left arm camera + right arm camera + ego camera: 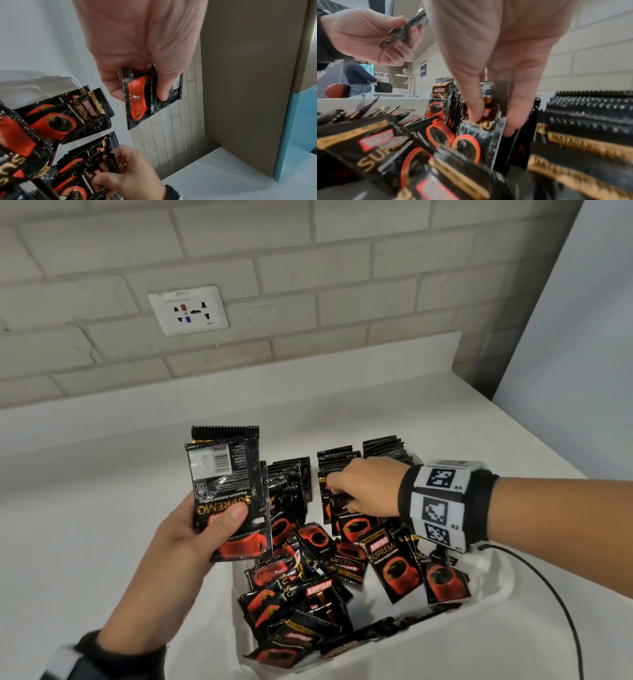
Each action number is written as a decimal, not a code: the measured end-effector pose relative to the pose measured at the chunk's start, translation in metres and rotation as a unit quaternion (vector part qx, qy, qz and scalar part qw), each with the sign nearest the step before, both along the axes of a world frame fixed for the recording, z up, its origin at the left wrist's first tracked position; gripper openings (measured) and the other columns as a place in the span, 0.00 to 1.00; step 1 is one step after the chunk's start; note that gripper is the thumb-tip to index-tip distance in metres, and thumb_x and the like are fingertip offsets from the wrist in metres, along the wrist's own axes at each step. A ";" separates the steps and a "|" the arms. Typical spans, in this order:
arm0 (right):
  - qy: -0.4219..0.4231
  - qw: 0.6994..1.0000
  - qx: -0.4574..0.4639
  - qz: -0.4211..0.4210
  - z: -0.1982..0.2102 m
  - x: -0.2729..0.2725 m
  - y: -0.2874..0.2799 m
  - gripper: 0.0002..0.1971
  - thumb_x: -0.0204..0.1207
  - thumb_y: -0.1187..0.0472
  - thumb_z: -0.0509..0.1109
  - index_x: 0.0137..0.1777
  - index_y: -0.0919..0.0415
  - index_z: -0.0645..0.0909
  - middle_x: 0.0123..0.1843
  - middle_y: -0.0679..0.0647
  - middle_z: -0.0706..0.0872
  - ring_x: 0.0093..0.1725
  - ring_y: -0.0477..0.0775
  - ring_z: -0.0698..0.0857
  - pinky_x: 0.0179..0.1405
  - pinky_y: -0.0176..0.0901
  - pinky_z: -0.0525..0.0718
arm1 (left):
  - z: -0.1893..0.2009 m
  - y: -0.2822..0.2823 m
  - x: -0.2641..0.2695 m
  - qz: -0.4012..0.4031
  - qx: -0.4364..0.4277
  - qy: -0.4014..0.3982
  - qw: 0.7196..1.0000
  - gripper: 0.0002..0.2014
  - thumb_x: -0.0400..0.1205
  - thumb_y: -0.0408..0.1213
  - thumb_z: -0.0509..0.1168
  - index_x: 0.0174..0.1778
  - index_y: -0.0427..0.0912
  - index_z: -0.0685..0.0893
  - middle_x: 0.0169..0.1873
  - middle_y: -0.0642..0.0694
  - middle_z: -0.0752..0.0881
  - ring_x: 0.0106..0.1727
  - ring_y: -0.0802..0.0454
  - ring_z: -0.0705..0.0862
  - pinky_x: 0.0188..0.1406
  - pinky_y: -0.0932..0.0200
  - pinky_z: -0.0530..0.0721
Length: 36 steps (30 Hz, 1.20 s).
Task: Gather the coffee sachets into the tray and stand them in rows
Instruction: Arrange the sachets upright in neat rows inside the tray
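Note:
A white tray [495,587] holds black coffee sachets with red cups printed on them. Rows of sachets [339,462] stand upright at its far side, and loose sachets [308,594] lie jumbled at its near side. My left hand [191,529] is raised left of the tray and grips a small stack of sachets [227,494] between thumb and fingers; the stack [145,94] shows in the left wrist view too. My right hand [359,491] reaches into the middle row and pinches one upright sachet [489,115] by its top.
The tray sits on a white counter [102,508] against a pale brick wall with a power socket [188,309]. A black cable [565,611] hangs from my right wrist past the tray's right side. Far off, another person [357,78] stands at a sink.

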State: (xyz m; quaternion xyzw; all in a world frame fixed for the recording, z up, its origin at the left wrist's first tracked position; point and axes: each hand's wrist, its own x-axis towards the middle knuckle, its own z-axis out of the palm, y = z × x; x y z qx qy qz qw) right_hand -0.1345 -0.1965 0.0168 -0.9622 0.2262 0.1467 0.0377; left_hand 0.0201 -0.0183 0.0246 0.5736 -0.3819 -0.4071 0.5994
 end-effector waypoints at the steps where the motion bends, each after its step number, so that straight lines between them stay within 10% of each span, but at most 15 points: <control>1: -0.007 1.000 -0.013 0.002 0.002 0.000 -0.002 0.17 0.79 0.58 0.66 0.66 0.58 0.72 0.59 0.57 0.82 0.55 0.58 0.82 0.43 0.46 0.77 | 0.000 -0.001 -0.001 -0.005 0.000 0.005 1.000 0.35 0.43 0.66 0.80 0.44 0.55 0.89 0.46 0.45 0.91 0.42 0.49 0.90 0.34 0.61 0.87; 13: -0.182 0.974 0.036 -0.127 0.049 -0.030 -0.008 0.15 0.73 0.43 0.68 0.56 0.47 0.77 0.49 0.41 0.83 0.45 0.42 0.80 0.45 0.38 0.76 | -0.004 -0.017 -0.024 0.000 0.037 0.059 0.998 0.19 0.68 0.39 0.66 0.55 0.46 0.83 0.44 0.45 0.91 0.40 0.48 0.90 0.41 0.54 0.88; 20: -0.313 0.838 0.399 -0.202 0.051 -0.041 0.044 0.28 0.53 0.37 0.70 0.51 0.51 0.77 0.42 0.49 0.87 0.34 0.45 0.88 0.29 0.38 0.86 | -0.006 -0.035 -0.061 0.042 0.012 0.070 0.997 0.20 0.60 0.39 0.72 0.49 0.45 0.85 0.44 0.43 0.91 0.47 0.42 0.89 0.50 0.43 0.84; 27: -0.458 0.686 0.499 -0.267 0.018 -0.044 0.048 0.12 0.74 0.65 0.70 0.57 0.55 0.81 0.45 0.53 0.88 0.31 0.44 0.87 0.18 0.32 0.80 | -0.008 -0.034 -0.083 -0.012 0.001 0.045 0.999 0.20 0.66 0.43 0.69 0.55 0.48 0.82 0.47 0.46 0.90 0.50 0.49 0.89 0.46 0.57 0.87; 36: -0.585 0.697 0.329 -0.253 0.027 -0.067 0.038 0.11 0.77 0.66 0.65 0.51 0.47 0.79 0.44 0.41 0.86 0.37 0.36 0.87 0.31 0.27 0.83 | -0.013 -0.028 -0.075 0.017 0.055 0.104 0.993 0.10 0.82 0.39 0.58 0.47 0.43 0.84 0.35 0.51 0.90 0.35 0.58 0.86 0.43 0.55 0.82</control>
